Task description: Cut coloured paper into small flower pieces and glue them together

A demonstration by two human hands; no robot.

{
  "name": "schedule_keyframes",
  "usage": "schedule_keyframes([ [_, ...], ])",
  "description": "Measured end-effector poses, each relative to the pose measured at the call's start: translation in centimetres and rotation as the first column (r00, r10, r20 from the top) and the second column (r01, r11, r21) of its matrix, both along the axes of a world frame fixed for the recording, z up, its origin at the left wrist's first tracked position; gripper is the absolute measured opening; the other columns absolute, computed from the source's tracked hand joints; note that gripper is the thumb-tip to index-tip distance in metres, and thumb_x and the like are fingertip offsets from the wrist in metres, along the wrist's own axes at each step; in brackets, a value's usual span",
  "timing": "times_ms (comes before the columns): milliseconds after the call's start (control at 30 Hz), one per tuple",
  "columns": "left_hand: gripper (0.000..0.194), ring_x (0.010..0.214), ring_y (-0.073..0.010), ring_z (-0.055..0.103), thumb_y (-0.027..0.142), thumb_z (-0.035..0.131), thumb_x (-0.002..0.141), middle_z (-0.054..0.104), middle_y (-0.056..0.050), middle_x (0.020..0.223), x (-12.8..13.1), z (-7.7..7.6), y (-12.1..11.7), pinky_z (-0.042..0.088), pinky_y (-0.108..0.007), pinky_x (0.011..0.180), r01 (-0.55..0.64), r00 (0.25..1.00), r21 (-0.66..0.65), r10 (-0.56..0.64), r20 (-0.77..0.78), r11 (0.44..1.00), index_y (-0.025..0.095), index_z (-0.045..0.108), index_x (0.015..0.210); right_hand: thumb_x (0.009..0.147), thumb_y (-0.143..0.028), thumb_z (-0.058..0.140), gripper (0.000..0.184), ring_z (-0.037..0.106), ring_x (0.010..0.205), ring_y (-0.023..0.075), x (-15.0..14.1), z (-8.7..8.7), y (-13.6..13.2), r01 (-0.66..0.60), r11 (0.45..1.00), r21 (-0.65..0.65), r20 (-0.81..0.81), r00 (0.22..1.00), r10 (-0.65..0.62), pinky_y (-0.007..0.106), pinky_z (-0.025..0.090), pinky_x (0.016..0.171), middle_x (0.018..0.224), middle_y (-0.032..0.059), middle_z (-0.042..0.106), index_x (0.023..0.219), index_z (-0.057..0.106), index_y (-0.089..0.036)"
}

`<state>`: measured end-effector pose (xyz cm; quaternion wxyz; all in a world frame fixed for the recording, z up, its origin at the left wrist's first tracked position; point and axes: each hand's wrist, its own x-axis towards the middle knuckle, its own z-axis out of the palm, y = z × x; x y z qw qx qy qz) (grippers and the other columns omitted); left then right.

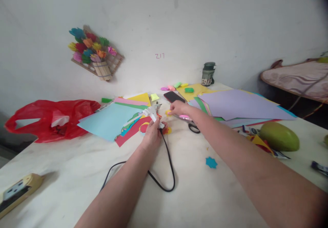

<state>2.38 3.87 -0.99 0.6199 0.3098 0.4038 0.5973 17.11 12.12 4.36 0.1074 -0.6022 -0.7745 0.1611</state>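
Observation:
My left hand is wrapped round the handle of a white hot glue gun, and a black cord runs from its base down the table. My right hand has its fingertips pinched at a small yellow piece, perhaps paper, just right of the glue gun. Beside my left hand lies a yellow-orange cutout, partly hidden by the fingers. Black-handled scissors rest below my right wrist, with their blades mostly hidden. A blue star-shaped paper cutout lies nearer to me.
Coloured paper sheets spread at left, with a purple stack at right. A phone sits behind my right hand. Also around are a red plastic bag, a power strip, a green fruit and a bottle.

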Motion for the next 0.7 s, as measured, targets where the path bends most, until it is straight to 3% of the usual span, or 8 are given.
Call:
schedule_keyframes([
  [67, 0.017, 0.052, -0.0118, 0.059, 0.029, 0.056, 0.085, 0.061, -0.003, 0.064, 0.0, 0.0, 0.0, 0.049, -0.024, 0.053, -0.008, 1.000, -0.002, 0.008, 0.000, 1.000, 0.015, 0.051, 0.092, 0.075, -0.035, 0.065, 0.023, 0.059, 0.068, 0.0135, 1.0, 0.1, 0.9, 0.167, 0.979, 0.119, -0.068, 0.985, -0.160, 0.022, 0.038, 0.056, 0.082, 0.0035, 0.069, 0.087, 0.070, -0.017],
  [167, 0.018, 0.053, -0.0116, 0.059, 0.029, 0.058, 0.084, 0.060, -0.003, 0.063, 0.1, 0.0, -0.1, 0.048, -0.023, 0.053, -0.001, 1.000, 0.004, 0.001, 0.017, 1.000, 0.014, 0.051, 0.091, 0.073, -0.030, 0.066, 0.018, 0.061, 0.069, 0.0145, 2.4, 0.1, 2.2, 0.307, 0.943, 0.129, -0.108, 0.950, -0.294, 0.022, 0.041, 0.059, 0.081, 0.0057, 0.069, 0.085, 0.071, -0.016],
  [300, 0.022, 0.055, -0.0117, 0.060, 0.031, 0.063, 0.080, 0.061, -0.003, 0.064, 0.1, 0.1, -0.3, 0.049, -0.023, 0.056, 0.014, 1.000, 0.018, -0.014, 0.021, 1.000, 0.014, 0.052, 0.090, 0.074, -0.029, 0.067, 0.021, 0.062, 0.071, 0.0159, 3.4, -0.8, 3.2, 0.273, 0.959, 0.081, -0.130, 0.956, -0.262, 0.022, 0.043, 0.062, 0.082, 0.0071, 0.069, 0.092, 0.069, -0.017],
  [433, 0.021, 0.054, -0.0119, 0.059, 0.030, 0.063, 0.080, 0.061, -0.003, 0.064, 0.1, 0.0, -0.2, 0.048, -0.023, 0.055, 0.008, 1.000, 0.018, -0.008, 0.010, 1.000, 0.014, 0.052, 0.088, 0.075, -0.032, 0.067, 0.025, 0.063, 0.075, 0.0175, 2.7, -1.4, 3.8, 0.205, 0.979, 0.017, -0.024, 0.979, -0.204, 0.024, 0.046, 0.065, 0.087, 0.0072, 0.070, 0.094, 0.069, -0.017],
  [700, 0.022, 0.052, -0.0119, 0.058, 0.032, 0.061, 0.079, 0.061, -0.002, 0.063, 0.2, 0.0, -0.1, 0.047, -0.024, 0.054, 0.006, 1.000, 0.022, -0.006, -0.010, 1.000, 0.015, 0.050, 0.088, 0.072, -0.033, 0.069, 0.026, 0.062, 0.081, 0.0201, 1.1, -0.7, 3.9, 0.089, 0.995, -0.040, 0.202, 0.976, -0.079, 0.026, 0.045, 0.068, 0.088, 0.0081, 0.070, 0.092, 0.070, -0.016],
])
